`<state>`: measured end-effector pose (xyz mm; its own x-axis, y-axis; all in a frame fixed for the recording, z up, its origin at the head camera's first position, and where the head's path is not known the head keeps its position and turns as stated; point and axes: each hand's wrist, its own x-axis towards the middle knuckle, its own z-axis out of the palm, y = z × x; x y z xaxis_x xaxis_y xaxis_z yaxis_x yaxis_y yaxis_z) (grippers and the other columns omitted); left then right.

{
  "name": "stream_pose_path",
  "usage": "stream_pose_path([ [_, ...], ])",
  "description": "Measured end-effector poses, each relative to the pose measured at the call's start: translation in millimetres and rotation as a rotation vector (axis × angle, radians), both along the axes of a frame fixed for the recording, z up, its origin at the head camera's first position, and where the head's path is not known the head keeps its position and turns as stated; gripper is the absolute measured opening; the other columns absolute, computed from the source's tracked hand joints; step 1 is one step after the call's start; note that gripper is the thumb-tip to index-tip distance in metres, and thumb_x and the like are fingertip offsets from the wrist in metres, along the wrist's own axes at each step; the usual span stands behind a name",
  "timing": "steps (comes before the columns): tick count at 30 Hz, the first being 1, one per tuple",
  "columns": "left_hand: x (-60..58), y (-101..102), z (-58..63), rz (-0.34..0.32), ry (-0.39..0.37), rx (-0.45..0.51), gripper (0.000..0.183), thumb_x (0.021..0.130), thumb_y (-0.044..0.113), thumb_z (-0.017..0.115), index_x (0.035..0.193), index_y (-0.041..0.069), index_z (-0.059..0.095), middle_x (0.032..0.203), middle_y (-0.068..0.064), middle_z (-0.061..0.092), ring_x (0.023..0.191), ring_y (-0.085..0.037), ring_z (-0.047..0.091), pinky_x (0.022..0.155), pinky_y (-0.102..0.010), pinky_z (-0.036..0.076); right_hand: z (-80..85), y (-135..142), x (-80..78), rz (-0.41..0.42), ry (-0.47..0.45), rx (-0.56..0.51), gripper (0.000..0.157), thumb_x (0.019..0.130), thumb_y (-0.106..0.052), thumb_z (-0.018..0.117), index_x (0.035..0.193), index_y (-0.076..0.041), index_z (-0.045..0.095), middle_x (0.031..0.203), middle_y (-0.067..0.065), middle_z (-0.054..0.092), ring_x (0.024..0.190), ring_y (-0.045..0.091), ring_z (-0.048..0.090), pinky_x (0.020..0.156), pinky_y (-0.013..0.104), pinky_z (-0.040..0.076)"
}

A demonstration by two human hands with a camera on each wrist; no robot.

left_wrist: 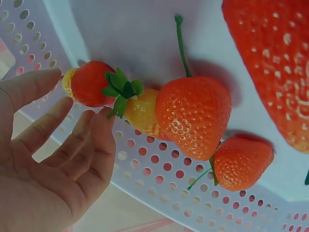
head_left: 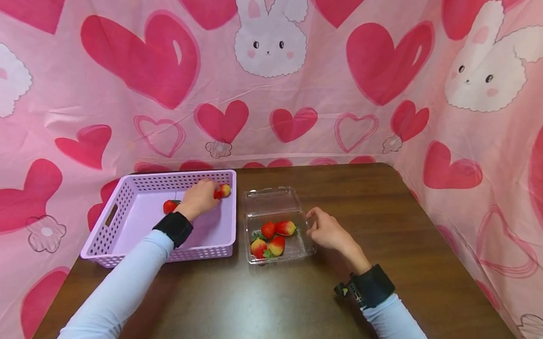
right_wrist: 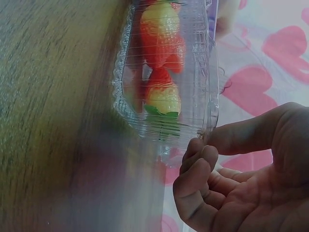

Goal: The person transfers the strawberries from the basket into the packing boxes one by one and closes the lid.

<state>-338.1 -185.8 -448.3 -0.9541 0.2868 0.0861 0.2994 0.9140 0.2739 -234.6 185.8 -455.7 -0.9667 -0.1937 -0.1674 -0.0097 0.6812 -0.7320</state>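
Observation:
My left hand (head_left: 200, 198) reaches into the lilac basket (head_left: 138, 217), beside a strawberry (head_left: 225, 190) near its right wall. In the left wrist view, the thumb and loosely bent fingers of the left hand (left_wrist: 58, 150) are spread around the near side of a red strawberry with a yellow end (left_wrist: 91, 83), not closed on it. My right hand (head_left: 327, 230) is at the right side of a clear plastic clamshell box (head_left: 303, 247) with its lid folded back. The right hand (right_wrist: 231, 169) pinches the box's rim between thumb and index finger. Several strawberries (head_left: 277, 246) lie inside the box.
More strawberries lie in the basket, one of them (head_left: 169, 206) left of the left hand and a large one (left_wrist: 195, 116) in the left wrist view. Basket and box stand side by side on a brown wooden table (head_left: 260, 308). A pink heart-patterned cloth (head_left: 331, 74) hangs behind.

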Motion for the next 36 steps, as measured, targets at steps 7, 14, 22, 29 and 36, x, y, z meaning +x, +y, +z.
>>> stream_pose_path([
  [7,-1.4,2.0,-3.6,-0.004,0.005,-0.014,0.009,0.09,0.007,0.073,0.097,0.002,0.073,0.099,-0.022,0.067,0.097,-0.045,0.066,0.082,-0.061,0.054,-1.6,-0.7,0.6,0.003,0.004,-0.005,0.039,0.093,0.003,0.069,0.129,0.0,0.055,0.078,0.009,0.057,0.064,0.021,0.053,0.058,0.033,0.045],
  [14,-3.1,2.2,-1.1,0.0,-0.012,-0.02,0.003,0.09,0.005,0.072,0.089,0.003,0.071,0.095,-0.019,0.066,0.093,-0.04,0.064,0.079,-0.055,0.053,0.0,0.2,0.4,0.011,0.008,-0.007,0.04,0.093,0.003,0.068,0.13,0.0,0.055,0.078,0.009,0.056,0.065,0.022,0.053,0.058,0.033,0.045],
  [22,-2.9,2.4,-1.8,0.007,-0.07,-0.011,0.006,0.089,0.001,0.074,0.094,0.001,0.07,0.091,-0.016,0.066,0.088,-0.037,0.06,0.079,-0.05,0.051,-0.7,0.5,1.0,0.008,0.001,-0.007,0.04,0.092,0.003,0.069,0.13,0.0,0.055,0.078,0.009,0.056,0.064,0.022,0.052,0.058,0.033,0.045],
  [29,-2.6,3.1,-4.1,0.007,-0.071,-0.013,0.006,0.089,0.001,0.074,0.093,0.002,0.069,0.09,-0.017,0.067,0.089,-0.039,0.061,0.08,-0.052,0.052,-1.5,0.6,-0.4,-0.001,-0.007,-0.017,0.04,0.092,0.003,0.068,0.13,-0.001,0.055,0.078,0.009,0.057,0.064,0.022,0.053,0.059,0.033,0.046],
  [36,-2.5,3.6,-5.6,0.007,-0.075,0.002,0.012,0.09,0.003,0.073,0.102,0.001,0.07,0.098,-0.02,0.069,0.093,-0.041,0.062,0.085,-0.056,0.054,-1.1,1.7,-1.8,0.0,-0.013,-0.018,0.041,0.093,0.003,0.068,0.131,-0.001,0.054,0.078,0.01,0.056,0.064,0.022,0.052,0.058,0.033,0.045],
])
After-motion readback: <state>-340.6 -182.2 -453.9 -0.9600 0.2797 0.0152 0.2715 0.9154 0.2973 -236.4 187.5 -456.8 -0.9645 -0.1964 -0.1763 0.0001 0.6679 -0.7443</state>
